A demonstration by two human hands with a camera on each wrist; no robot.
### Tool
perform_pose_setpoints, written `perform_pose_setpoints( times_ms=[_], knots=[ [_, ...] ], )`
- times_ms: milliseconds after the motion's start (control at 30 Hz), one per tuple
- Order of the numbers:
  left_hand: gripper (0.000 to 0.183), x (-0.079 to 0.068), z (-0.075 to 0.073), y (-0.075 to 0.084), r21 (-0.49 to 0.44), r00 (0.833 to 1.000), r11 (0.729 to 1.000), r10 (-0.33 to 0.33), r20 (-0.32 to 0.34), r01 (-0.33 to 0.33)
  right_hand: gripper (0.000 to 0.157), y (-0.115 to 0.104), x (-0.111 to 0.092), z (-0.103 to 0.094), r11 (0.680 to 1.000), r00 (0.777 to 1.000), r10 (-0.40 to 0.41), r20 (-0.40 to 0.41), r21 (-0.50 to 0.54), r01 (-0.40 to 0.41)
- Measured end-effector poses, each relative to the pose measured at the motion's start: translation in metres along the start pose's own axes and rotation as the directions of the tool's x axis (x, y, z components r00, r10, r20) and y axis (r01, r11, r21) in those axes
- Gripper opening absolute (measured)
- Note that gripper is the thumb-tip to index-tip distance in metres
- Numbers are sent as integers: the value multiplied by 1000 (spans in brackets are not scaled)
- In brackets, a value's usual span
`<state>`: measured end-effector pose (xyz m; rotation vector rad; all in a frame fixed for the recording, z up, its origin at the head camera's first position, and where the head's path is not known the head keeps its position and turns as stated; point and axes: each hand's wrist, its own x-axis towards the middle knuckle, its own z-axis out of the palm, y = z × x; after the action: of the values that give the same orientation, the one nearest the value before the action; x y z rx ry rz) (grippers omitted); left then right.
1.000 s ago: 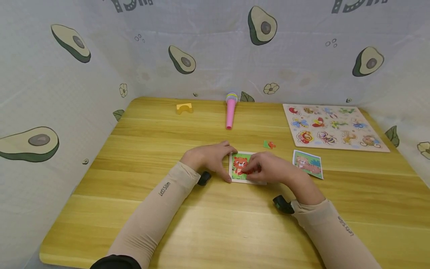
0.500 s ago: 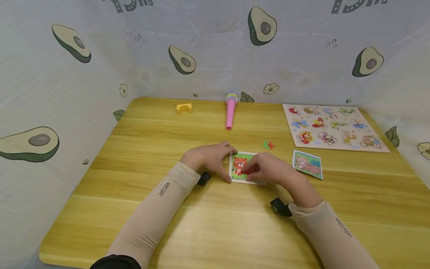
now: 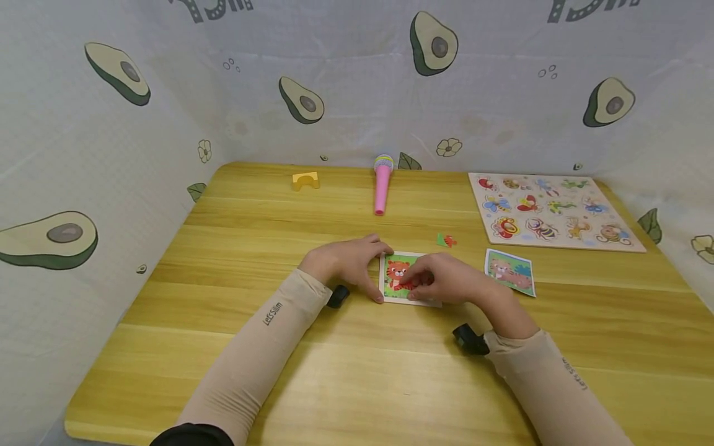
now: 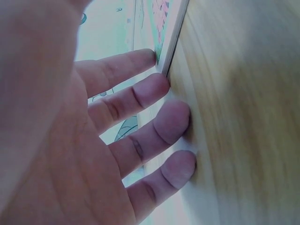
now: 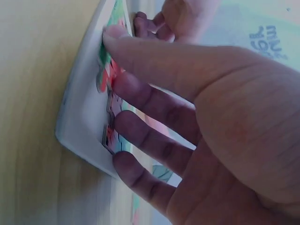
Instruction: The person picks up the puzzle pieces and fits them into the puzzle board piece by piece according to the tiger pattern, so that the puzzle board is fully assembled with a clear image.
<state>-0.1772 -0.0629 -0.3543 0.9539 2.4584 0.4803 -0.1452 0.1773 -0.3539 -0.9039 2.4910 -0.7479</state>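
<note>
A small jigsaw with a white frame [image 3: 397,301] and a red tiger picture [image 3: 398,272] lies on the table between the hands. My left hand [image 3: 351,260] steadies its left side, thumb by the near corner and index fingertip by the far one. In the left wrist view the fingers [image 4: 173,124] are nearly straight, their tips at the board's corner and the table. My right hand [image 3: 449,280] reaches over the right half, holding a red-and-green puzzle piece [image 5: 103,80] between thumb and index finger. Bare white backing [image 5: 80,105] shows beside this piece. In the head view that half is mostly hidden.
A loose red-and-green puzzle piece [image 3: 447,240] lies behind the jigsaw. A tiger picture card [image 3: 510,273] rests to the right. Farther back are an insect puzzle board [image 3: 558,241], a pink toy microphone [image 3: 382,189] and a yellow arch block [image 3: 305,180].
My right wrist shifts slightly toward me and back again while its fingers stay over the tiger jigsaw. The left hand keeps its place at the left edge.
</note>
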Motion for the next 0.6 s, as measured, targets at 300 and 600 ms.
perform_pose_setpoints(
  times_ms=[300, 600],
  knots=[
    [95, 1, 1, -1, -16, 1000, 1000, -7, 5, 7, 20, 17, -8, -15, 968, 928, 249, -277, 42, -247],
    [95, 1, 1, -3, -37, 1000, 999, -3, 4, 3, 43, 32, -11, -14, 933, 888, 301, -349, -87, -350]
  ],
)
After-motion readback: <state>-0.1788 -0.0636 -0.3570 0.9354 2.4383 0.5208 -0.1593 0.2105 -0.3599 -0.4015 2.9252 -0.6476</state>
